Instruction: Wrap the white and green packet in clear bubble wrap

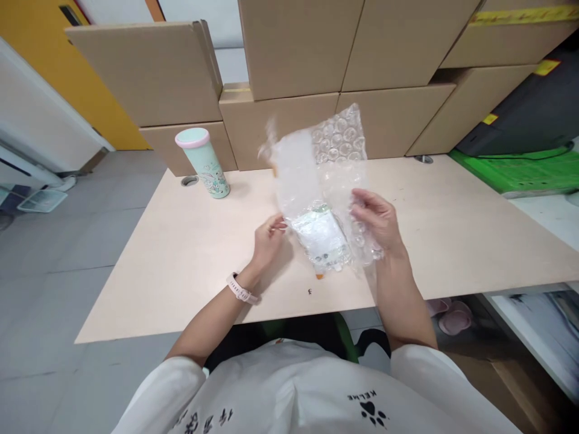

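Observation:
A sheet of clear bubble wrap (340, 140) is spread above the middle of the table, with a flat whitish packet (322, 235) lying in its lower part. My left hand (270, 241) pinches the wrap's left edge near the packet. On the other side, my right hand (376, 218) grips the right edge between thumb and fingers. The packet looks glossy, with small dark marks near its lower end; what is inside cannot be made out. A bit of orange (319, 276) shows just under the wrap's lower edge.
A mint tumbler with a pink-rimmed lid (202, 163) stands at the table's back left. Cardboard boxes (289, 123) are stacked along the back. A green slab-like object (529, 172) lies at the right. A tiny dark item (310, 292) rests near the front edge of the table (181, 265).

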The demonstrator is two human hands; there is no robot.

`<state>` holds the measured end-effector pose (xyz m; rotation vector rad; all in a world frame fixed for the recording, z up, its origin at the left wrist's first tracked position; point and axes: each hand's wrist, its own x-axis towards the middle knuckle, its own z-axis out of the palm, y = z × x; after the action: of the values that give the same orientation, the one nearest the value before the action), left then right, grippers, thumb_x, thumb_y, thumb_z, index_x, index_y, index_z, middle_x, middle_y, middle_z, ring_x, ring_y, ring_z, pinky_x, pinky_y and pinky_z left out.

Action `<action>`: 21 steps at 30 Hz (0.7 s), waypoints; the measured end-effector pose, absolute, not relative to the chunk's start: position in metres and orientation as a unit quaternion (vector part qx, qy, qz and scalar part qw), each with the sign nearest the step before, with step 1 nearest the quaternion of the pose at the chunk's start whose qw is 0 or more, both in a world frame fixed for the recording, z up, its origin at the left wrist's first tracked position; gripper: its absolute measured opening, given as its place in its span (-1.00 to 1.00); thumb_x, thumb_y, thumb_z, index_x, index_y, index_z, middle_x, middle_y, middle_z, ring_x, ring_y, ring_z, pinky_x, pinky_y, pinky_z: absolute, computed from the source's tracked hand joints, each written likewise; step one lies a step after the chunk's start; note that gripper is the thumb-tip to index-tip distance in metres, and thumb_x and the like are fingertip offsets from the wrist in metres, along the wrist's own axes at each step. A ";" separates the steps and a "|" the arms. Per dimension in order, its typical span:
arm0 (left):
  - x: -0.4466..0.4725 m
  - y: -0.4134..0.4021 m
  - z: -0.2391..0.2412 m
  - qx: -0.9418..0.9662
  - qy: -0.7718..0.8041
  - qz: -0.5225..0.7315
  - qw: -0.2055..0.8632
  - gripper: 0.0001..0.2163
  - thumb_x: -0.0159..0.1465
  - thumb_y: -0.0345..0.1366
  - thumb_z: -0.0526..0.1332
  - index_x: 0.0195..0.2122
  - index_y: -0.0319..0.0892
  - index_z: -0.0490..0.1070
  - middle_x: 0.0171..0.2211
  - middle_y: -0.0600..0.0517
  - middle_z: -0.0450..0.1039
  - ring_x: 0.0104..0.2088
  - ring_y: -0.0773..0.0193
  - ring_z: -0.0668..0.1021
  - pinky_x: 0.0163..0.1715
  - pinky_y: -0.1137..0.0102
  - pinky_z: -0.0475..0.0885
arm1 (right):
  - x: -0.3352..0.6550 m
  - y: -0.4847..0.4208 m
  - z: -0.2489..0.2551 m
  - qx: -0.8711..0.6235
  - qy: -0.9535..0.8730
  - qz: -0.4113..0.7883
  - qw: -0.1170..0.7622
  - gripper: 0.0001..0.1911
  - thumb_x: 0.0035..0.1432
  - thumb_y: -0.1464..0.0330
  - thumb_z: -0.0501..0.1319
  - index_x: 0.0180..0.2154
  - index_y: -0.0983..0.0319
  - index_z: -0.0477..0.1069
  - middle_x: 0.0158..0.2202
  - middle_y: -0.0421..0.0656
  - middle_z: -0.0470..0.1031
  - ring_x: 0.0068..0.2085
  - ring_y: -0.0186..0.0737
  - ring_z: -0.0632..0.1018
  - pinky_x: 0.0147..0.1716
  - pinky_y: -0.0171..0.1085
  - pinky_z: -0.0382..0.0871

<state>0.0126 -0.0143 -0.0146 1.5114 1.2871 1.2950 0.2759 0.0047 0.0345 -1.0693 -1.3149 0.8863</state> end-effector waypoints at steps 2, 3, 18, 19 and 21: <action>0.003 -0.008 -0.014 0.504 0.567 0.560 0.332 -0.55 0.17 -0.47 0.06 0.10 -0.18 0.39 0.03 -0.13 0.53 -0.11 0.22 0.60 -0.08 0.26 0.54 | 0.291 0.011 0.032 -0.471 -0.536 0.334 0.616 -0.53 0.11 0.07 0.28 0.05 0.04 0.49 -0.10 -0.11 0.57 -0.14 -0.05 0.59 -0.17 -0.02 0.51; 0.000 -0.007 -0.012 0.488 0.585 0.574 0.301 -0.55 0.18 -0.47 0.06 0.11 -0.17 0.37 0.06 -0.13 0.50 -0.09 0.23 0.59 -0.08 0.28 0.53 | 0.299 0.014 0.032 -0.477 -0.531 0.312 0.627 -0.52 0.14 0.08 0.24 0.08 0.04 0.47 -0.07 -0.09 0.56 -0.13 -0.06 0.59 -0.15 0.00 0.51; 0.012 -0.019 -0.011 0.522 0.524 0.465 0.486 -0.81 0.18 -0.38 0.24 -0.17 -0.19 0.53 -0.28 -0.01 0.57 -0.43 0.36 0.54 -0.33 0.37 0.47 | 0.309 0.003 0.027 -0.706 -0.692 0.095 0.116 -0.67 0.20 0.21 0.14 -0.56 0.16 0.47 -0.46 -0.07 0.55 -0.39 -0.06 0.50 -0.34 -0.10 0.32; 0.014 -0.021 -0.008 0.514 0.493 0.459 0.531 -0.80 0.18 -0.36 0.27 -0.16 -0.18 0.54 -0.23 -0.03 0.58 -0.38 0.35 0.57 -0.27 0.36 0.49 | 0.305 0.005 0.025 -0.705 -0.696 0.100 0.093 -0.63 0.22 0.19 0.13 -0.58 0.17 0.44 -0.47 -0.07 0.54 -0.39 -0.05 0.50 -0.34 -0.11 0.31; 0.019 -0.028 0.000 0.496 0.423 0.425 0.628 -0.74 0.19 -0.29 0.33 -0.08 -0.15 0.54 -0.10 -0.09 0.59 -0.23 0.26 0.62 -0.14 0.30 0.51 | 0.303 0.008 0.025 -0.706 -0.692 0.114 0.101 -0.57 0.27 0.13 0.11 -0.58 0.18 0.43 -0.47 -0.07 0.53 -0.37 -0.07 0.51 -0.33 -0.12 0.31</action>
<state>0.0192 -0.0278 0.0004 1.1369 0.9700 0.9732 0.3029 0.0081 0.0245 -2.0863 -2.0433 0.3373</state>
